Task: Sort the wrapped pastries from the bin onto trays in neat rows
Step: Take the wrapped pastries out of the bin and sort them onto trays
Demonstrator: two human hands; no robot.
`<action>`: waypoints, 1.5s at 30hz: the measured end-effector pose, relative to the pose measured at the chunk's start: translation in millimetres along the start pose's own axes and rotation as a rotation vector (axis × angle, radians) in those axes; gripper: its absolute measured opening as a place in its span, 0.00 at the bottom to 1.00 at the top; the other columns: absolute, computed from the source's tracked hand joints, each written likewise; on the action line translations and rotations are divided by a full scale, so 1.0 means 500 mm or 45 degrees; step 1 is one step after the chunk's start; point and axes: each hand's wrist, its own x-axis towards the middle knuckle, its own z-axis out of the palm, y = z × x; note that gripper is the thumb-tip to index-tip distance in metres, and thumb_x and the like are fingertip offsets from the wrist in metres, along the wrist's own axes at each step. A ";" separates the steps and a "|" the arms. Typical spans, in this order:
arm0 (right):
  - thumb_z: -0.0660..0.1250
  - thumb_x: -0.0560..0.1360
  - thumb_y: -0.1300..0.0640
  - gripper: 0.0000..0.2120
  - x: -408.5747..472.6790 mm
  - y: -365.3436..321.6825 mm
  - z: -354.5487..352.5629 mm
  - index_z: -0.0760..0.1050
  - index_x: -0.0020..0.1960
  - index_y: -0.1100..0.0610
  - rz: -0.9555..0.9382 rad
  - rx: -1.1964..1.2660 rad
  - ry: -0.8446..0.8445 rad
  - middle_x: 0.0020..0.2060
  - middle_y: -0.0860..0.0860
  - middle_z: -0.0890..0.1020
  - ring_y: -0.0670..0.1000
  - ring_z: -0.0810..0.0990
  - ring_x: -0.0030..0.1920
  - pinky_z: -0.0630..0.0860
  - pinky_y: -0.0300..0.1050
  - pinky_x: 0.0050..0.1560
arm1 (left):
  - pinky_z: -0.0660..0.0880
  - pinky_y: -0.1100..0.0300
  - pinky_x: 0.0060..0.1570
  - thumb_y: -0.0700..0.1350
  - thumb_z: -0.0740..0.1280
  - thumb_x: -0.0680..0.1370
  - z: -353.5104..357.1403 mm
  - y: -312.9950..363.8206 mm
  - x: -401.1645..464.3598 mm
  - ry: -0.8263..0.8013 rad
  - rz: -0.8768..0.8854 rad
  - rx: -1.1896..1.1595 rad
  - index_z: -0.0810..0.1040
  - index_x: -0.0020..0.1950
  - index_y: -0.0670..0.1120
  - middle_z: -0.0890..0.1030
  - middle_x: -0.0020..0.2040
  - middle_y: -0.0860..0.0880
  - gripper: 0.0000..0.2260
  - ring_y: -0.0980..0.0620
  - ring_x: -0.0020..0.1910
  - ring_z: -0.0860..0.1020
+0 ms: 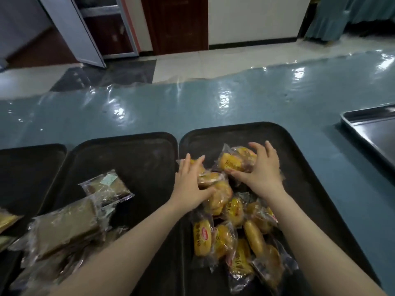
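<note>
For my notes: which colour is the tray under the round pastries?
Black, seen in the head view: the tray under the round pastries.

Three dark trays [136, 154] lie side by side, one metal tray [367, 129] right of them. Roughly a dozen yellow wrapped pastries [233, 216], about four brown wrapped cakes [68, 227]; the piles overlap.
</note>
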 end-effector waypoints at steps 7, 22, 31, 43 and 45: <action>0.70 0.73 0.47 0.25 -0.062 -0.037 0.019 0.68 0.68 0.47 -0.170 0.126 0.013 0.67 0.45 0.72 0.47 0.68 0.68 0.69 0.48 0.65 | 0.59 0.68 0.62 0.49 0.71 0.73 -0.030 -0.014 -0.065 -0.081 0.046 -0.176 0.59 0.74 0.55 0.62 0.74 0.55 0.33 0.62 0.69 0.58; 0.70 0.74 0.62 0.14 -0.430 -0.381 0.168 0.76 0.55 0.46 -0.285 0.754 -0.490 0.51 0.46 0.83 0.41 0.81 0.51 0.76 0.35 0.51 | 0.75 0.61 0.55 0.36 0.67 0.75 -0.327 -0.193 -0.499 0.263 -0.038 -0.831 0.74 0.61 0.52 0.83 0.52 0.52 0.17 0.56 0.54 0.80; 0.66 0.75 0.68 0.14 -0.719 -0.679 0.424 0.75 0.57 0.54 -0.310 0.928 -0.792 0.51 0.52 0.84 0.49 0.82 0.53 0.77 0.39 0.48 | 0.73 0.56 0.54 0.35 0.65 0.77 -0.604 -0.480 -0.842 0.493 -0.109 -0.909 0.76 0.58 0.52 0.83 0.52 0.51 0.15 0.51 0.54 0.80; 0.66 0.74 0.70 0.16 -0.877 -1.074 0.630 0.75 0.59 0.56 -0.588 0.927 -0.972 0.52 0.51 0.84 0.49 0.81 0.55 0.78 0.43 0.54 | 0.75 0.65 0.49 0.33 0.64 0.76 -0.954 -0.685 -1.082 0.873 -0.041 -0.828 0.76 0.58 0.48 0.84 0.49 0.51 0.14 0.52 0.49 0.82; 0.66 0.74 0.70 0.16 -0.883 -1.141 0.661 0.76 0.58 0.55 -0.631 0.973 -0.957 0.52 0.51 0.84 0.50 0.81 0.55 0.78 0.44 0.54 | 0.75 0.61 0.51 0.33 0.64 0.76 -1.019 -0.712 -1.094 0.921 -0.007 -0.779 0.76 0.57 0.50 0.83 0.51 0.49 0.15 0.49 0.50 0.81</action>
